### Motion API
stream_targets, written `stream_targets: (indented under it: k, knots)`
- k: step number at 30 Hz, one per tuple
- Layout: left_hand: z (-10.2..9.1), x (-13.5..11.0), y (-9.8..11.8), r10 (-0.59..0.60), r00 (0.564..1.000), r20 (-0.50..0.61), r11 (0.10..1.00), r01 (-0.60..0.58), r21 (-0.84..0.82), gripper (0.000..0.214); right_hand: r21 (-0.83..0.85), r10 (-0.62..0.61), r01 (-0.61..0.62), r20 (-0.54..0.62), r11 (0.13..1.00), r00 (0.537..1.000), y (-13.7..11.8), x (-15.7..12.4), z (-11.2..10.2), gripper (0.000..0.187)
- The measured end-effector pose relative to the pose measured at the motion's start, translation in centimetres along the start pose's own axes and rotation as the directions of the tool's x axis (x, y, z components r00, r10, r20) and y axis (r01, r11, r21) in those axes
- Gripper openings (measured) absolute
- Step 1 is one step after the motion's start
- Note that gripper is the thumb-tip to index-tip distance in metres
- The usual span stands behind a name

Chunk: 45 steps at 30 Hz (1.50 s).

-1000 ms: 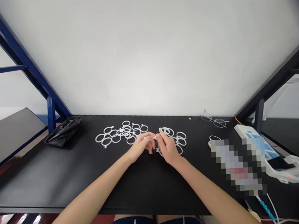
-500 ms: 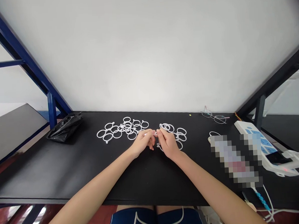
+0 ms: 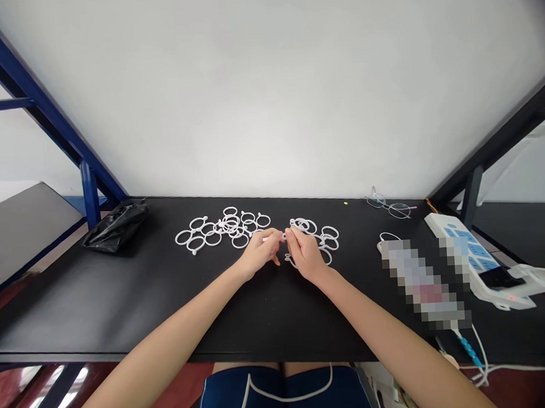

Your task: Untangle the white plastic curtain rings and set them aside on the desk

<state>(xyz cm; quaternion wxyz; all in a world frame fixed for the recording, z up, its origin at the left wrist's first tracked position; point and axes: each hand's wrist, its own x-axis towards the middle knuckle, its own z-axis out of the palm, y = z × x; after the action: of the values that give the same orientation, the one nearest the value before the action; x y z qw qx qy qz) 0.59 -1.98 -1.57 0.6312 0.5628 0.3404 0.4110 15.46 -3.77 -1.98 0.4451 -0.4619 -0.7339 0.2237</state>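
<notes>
My left hand (image 3: 259, 253) and my right hand (image 3: 304, 253) meet at the middle of the black table (image 3: 122, 297), fingers pinched together on one small white plastic ring (image 3: 281, 236) held between them. A loose pile of several white rings (image 3: 223, 228) lies just behind my left hand. A smaller cluster of white rings (image 3: 324, 241) lies behind and partly under my right hand.
A crumpled black plastic bag (image 3: 113, 227) sits at the back left. Glasses (image 3: 389, 207) lie at the back right, near a white power strip (image 3: 476, 257) with cables. A blurred patch covers something right of my right hand. Blue frame posts rise at the left.
Both hands stay pinched on the ring in the same spot. The view has tilted slightly, shifting everything a little upward in the picture.
</notes>
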Motion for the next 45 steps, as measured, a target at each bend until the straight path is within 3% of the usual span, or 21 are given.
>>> stream_targets:
  k: [12,35,45]
  knots:
    - [-0.24,0.2,-0.07,-0.042,0.996,-0.076,0.998,0.046,0.043,0.022,0.036,0.063,-0.068,0.132,0.997,0.989,0.1,0.04,-0.06,0.037]
    - [-0.4,0.4,-0.05,-0.089,0.993,-0.08,0.994,0.093,0.059,0.024,0.005,0.135,-0.138,0.173,0.99,0.976,-0.02,0.24,-0.21,0.038]
    - [-0.56,0.31,-0.27,-0.076,0.994,-0.079,0.994,0.082,0.074,0.023,-0.007,0.106,-0.106,0.155,0.994,0.982,0.0,0.23,-0.17,0.04]
